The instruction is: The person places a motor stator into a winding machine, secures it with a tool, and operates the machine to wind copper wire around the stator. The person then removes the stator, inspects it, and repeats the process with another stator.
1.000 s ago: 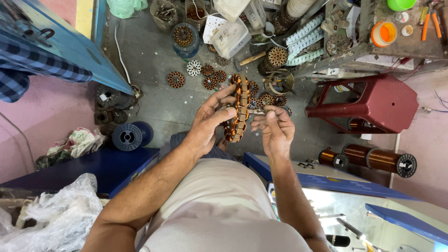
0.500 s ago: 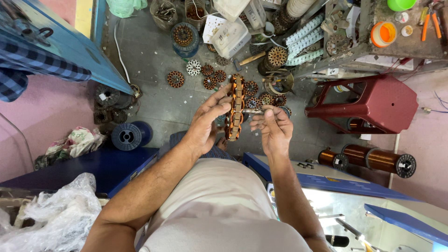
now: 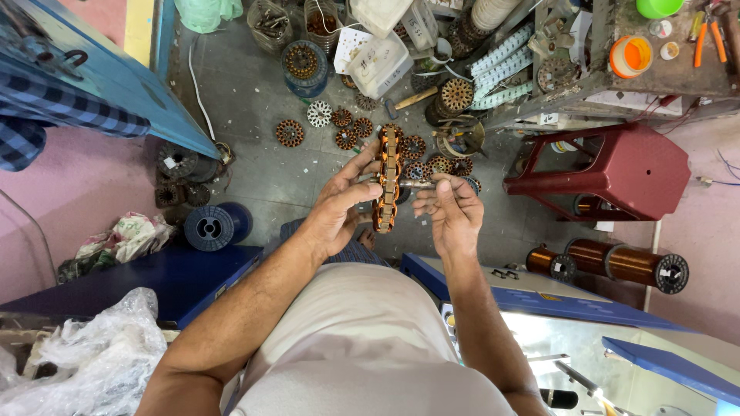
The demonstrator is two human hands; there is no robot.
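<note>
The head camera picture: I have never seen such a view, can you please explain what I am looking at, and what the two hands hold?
The camera sits on a person's head and looks straight down, so you see their own arms, belly and the floor below. The left hand holds a round motor coil ring on its edge, wound with copper wire. The right hand holds a thin metal rod with its tip against that ring. On the grey floor lie more small coil rings, a hammer and a blue wire spool. At the right stand a dark red stool and copper wire spools. A crumpled plastic bag lies at the lower left.
</note>
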